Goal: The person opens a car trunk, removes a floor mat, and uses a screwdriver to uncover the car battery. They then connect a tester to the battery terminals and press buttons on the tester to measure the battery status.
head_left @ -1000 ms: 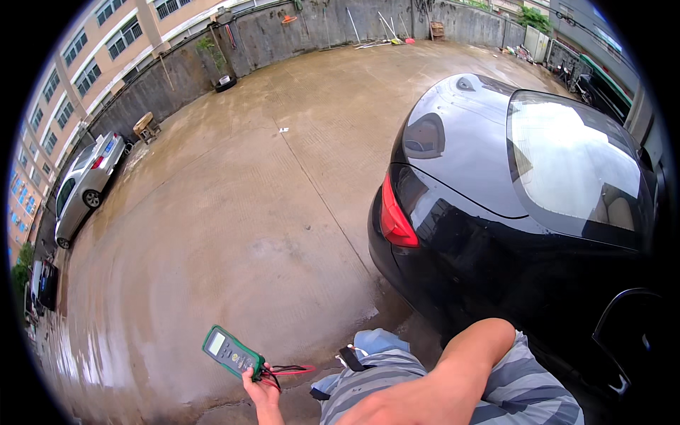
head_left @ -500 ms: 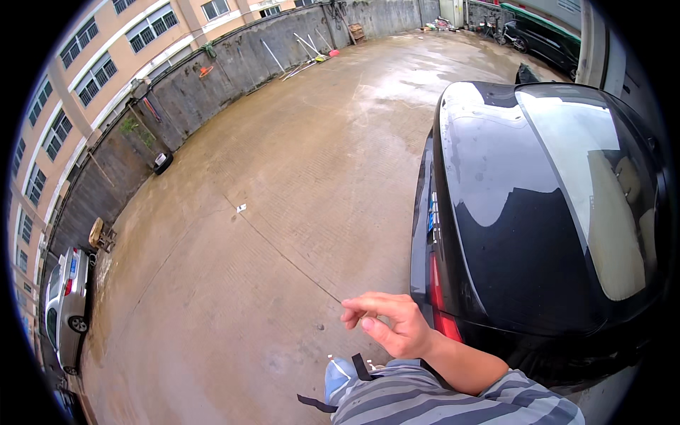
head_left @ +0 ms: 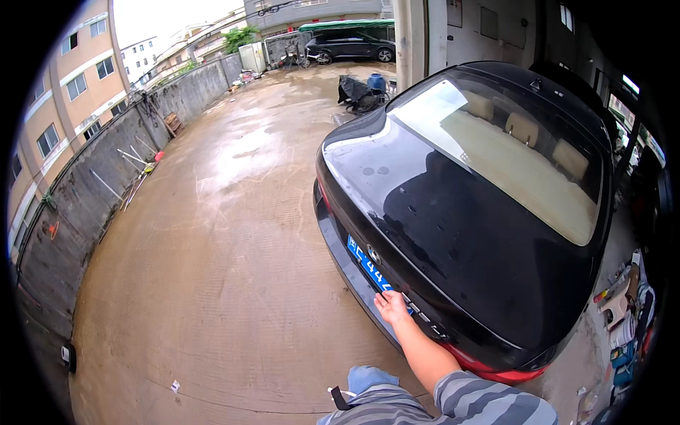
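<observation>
Because the bare forearm (head_left: pixel 428 354) stretches low across the tail of the black car (head_left: pixel 489 212), I'd worry first about the fingers. The right hand (head_left: pixel 392 307) is at the near end of the blue number plate (head_left: pixel 367 265) — if the boot lid (head_left: pixel 439 241) above that plate were to spring up, it could catch the knuckles, and if it then dropped, fingers left between it and the bumper (head_left: pixel 361 287) below the plate might be pinched. Wet-looking spots on the lid could make a fingertip skid too, perhaps onto the silver lettering (head_left: pixel 425 320) just past the plate's near end. Leaning in further might rub the striped sleeve (head_left: pixel 489 404) on the red tail light (head_left: pixel 496 370), between the plate and the wearer.

As for the hand itself, it is loosely open, fingers a little bent over the plate's corner, and I see nothing in its grip. Whether it presses or merely hovers — I cannot tell from here. The left hand is out of view.
</observation>
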